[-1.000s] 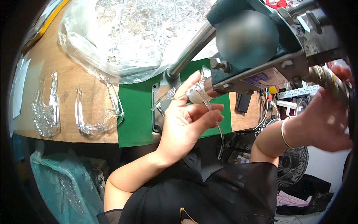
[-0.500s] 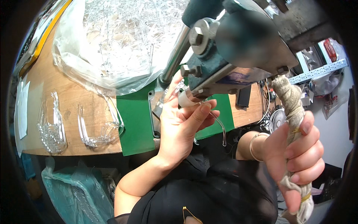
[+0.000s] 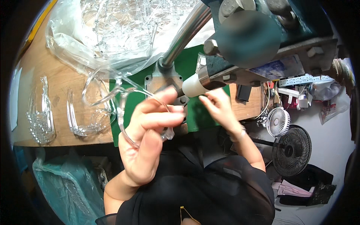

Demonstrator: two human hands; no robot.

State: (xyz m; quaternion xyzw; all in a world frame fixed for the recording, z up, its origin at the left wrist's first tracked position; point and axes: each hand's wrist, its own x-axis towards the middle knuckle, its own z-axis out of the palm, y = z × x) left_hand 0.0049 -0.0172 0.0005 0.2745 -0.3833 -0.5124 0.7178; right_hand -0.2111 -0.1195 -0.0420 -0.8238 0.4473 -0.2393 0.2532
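My left hand [image 3: 144, 138] is raised in front of the bench, fingers curled round a clear plastic eyeglass frame [image 3: 122, 101]. The frame's round rim sticks out to the left and a slim temple crosses my fingers. Beside the white sleeve [image 3: 195, 85] on the press ram, my right hand [image 3: 221, 108] reaches in from the right. Its thumb and fingers are apart, with nothing visible in them; some fingertips are hidden behind the sleeve. Above both hands looms the dark green hand press [image 3: 258, 52], whose metal base [image 3: 153, 81] rests on a green mat [image 3: 131, 105].
A large plastic bag [image 3: 62, 41] full of clear frames lies at the back left. Two bundles of clear pieces [image 3: 41, 125] [image 3: 84, 127] lie on the wooden bench. Below it hangs a teal plastic-lined bin [image 3: 63, 187]. A white fan [image 3: 278, 122] and black fan [image 3: 291, 150] stand right.
My right hand has let go of the cloth-wrapped press lever and moved left to the ram. My left hand has drawn back from the press and lifted the frame. The lever stands higher.
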